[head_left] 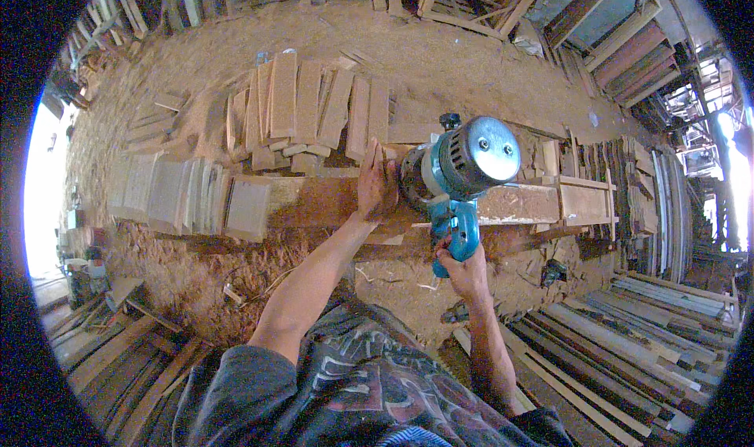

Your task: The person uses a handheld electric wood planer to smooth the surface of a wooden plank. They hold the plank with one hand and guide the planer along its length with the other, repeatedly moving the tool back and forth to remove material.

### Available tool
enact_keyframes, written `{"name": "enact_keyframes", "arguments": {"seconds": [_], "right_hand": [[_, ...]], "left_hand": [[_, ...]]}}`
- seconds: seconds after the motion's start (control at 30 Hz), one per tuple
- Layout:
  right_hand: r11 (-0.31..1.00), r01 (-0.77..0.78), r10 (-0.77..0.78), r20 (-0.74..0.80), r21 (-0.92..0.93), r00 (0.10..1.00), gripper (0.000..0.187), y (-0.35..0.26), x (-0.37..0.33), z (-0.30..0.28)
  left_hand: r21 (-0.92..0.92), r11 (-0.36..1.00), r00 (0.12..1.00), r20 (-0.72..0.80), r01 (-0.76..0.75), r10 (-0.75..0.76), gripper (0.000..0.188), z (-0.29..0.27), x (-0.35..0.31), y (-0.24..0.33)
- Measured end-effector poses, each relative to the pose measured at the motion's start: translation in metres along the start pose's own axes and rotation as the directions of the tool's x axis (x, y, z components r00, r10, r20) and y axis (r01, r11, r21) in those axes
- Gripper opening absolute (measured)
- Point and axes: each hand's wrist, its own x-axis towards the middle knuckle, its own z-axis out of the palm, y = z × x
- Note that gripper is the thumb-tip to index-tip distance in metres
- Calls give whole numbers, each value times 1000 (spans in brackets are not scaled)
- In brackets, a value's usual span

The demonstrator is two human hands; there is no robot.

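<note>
Right hand (466, 274) wrapped around the blue handle (470, 228) of the power tool (451, 168), which sits over the middle of the bench (518, 205)! Left hand (378, 183) beside it above the bench, fingers extended; whether it's gripping anything, I can't tell. Wooden boards (305, 105) beyond the bench, leaning close together.

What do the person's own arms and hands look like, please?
The left hand and right hand are bare, with no gloves visible; the forearms are uncovered too. Short, dark grey sleeves belong to a T-shirt with a reddish and pale print.
</note>
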Motion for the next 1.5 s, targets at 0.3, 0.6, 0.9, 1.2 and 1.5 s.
{"name": "enact_keyframes", "arguments": {"seconds": [0.3,0.6,0.9,1.2,1.5], "right_hand": [[993,-113,113,-9,36,994,10,-6,5,5],[1000,-21,21,13,-7,1000,6,-3,8,5],[987,140,-147,-80,-83,986,5,14,18,10],[997,71,-73,-155,-22,985,7,33,29,15],[985,-89,68,-144,-148,987,15,0,-90,-10]], "left_hand": [[58,977,974,89,204,-209,56,-11,-12,17],[205,949,952,143,238,-270,54,-10,-21,17],[162,973,980,89,164,-180,57,-8,-31,14],[202,947,946,156,250,-283,60,-13,-48,25],[225,938,957,56,266,-285,57,-5,-46,23]]}}
